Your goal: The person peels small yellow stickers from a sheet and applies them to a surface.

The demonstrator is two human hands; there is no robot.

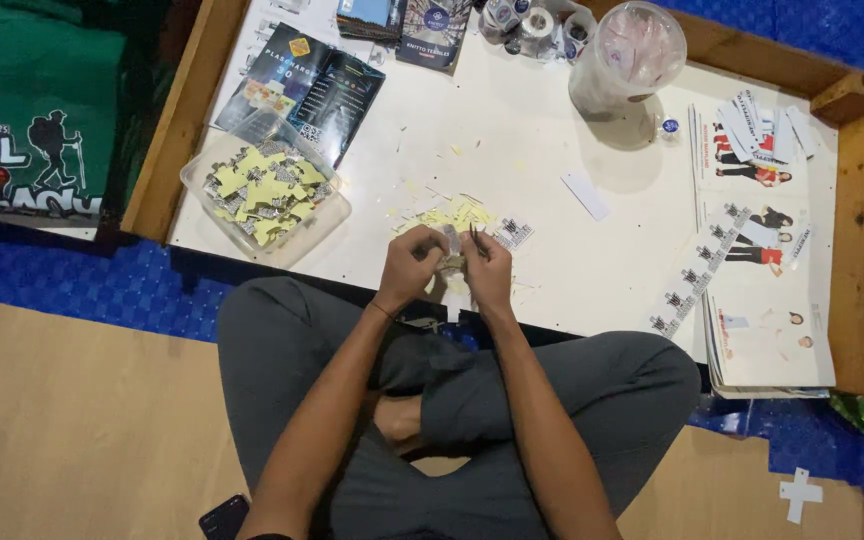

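Yellow-and-white paper scraps [455, 213] lie on the white low tabletop [552, 250], just at 12 o'clock from our hands. Our left hand [414, 268] and right hand [487, 272] meet at the near table edge, both pinching one small white paper tag [451, 243] between fingertips; a thin dark tool sticks up from the right hand, we cannot tell which kind. At 10 o'clock sits a clear plastic tray of yellow printed tags [264, 188]. At 1 o'clock stands a clear round plastic jar [627, 58]. At 3 o'clock lie white printed sticker sheets [764, 290]. Crossed legs in grey trousers [462, 420] sit at 6 o'clock.
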